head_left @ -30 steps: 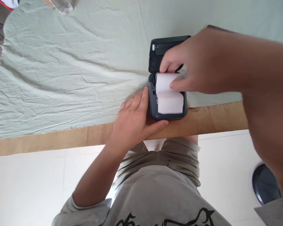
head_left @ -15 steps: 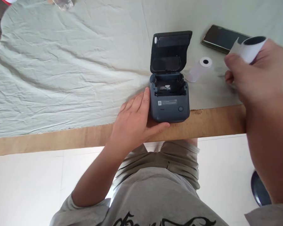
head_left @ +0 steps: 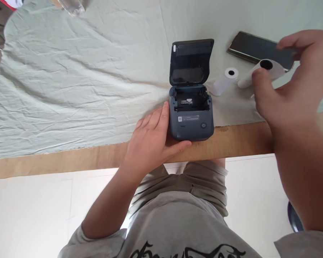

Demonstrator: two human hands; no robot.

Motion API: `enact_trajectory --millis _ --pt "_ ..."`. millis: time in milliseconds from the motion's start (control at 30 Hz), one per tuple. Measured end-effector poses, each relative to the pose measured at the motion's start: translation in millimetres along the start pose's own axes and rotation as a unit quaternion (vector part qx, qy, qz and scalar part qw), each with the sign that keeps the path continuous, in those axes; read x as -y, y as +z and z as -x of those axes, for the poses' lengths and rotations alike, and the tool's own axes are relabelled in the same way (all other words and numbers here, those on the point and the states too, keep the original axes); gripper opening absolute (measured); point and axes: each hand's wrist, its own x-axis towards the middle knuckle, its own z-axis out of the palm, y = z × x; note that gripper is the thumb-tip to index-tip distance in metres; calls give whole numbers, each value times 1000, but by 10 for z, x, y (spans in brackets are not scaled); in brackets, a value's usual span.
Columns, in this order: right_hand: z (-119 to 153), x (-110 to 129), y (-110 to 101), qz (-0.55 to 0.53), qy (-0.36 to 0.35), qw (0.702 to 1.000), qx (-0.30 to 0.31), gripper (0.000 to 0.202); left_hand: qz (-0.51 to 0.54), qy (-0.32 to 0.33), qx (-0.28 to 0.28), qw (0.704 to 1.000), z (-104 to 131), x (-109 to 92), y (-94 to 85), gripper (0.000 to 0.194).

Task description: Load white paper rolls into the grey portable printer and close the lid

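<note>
A dark blue-grey portable label printer (head_left: 191, 125) sits at the table's front edge, its black lid (head_left: 191, 62) raised and its roll bay bare inside. My left hand (head_left: 150, 138) lies flat beside it, straight fingers along its left side and thumb by its front edge. My right hand (head_left: 293, 86) is open, fingers spread, the thumb touching or just in front of a larger white paper roll (head_left: 276, 70) with a loose end. A smaller white paper roll (head_left: 223, 83) stands tilted between that roll and the printer.
Behind the rolls lies a dark smartphone (head_left: 254, 46). A pale green cloth (head_left: 83, 79) covers the table, leaving a wooden front strip (head_left: 70, 157) bare. A clear glass or plastic object (head_left: 73, 7) is at the far left. A dark round object (head_left: 294, 216) shows below the right forearm.
The larger paper roll, previously gripped in my right hand, has come down beside the smaller roll, and the right fingers have spread off it. My left hand stays by the printer.
</note>
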Motion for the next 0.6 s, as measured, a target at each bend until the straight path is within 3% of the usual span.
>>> enact_trajectory --millis 67,133,200,333,467,600 --pt "-7 201 -36 -19 -54 996 74 53 1 5 -3 1000 -6 7 0 115" --pt "-37 333 14 -49 -50 986 148 58 1 8 -5 1000 -14 9 -2 116" --pt "-64 360 125 -77 -21 980 185 58 0 4 -5 1000 -18 3 -5 115" --pt "-27 228 303 -126 13 970 209 49 -4 -7 9 1000 -15 -16 -10 116" --pt "48 160 289 -183 19 955 235 65 -5 -6 11 1000 -10 -18 -6 116" --pt "42 196 249 -172 25 958 226 48 -4 2 1 1000 -10 -11 0 115"
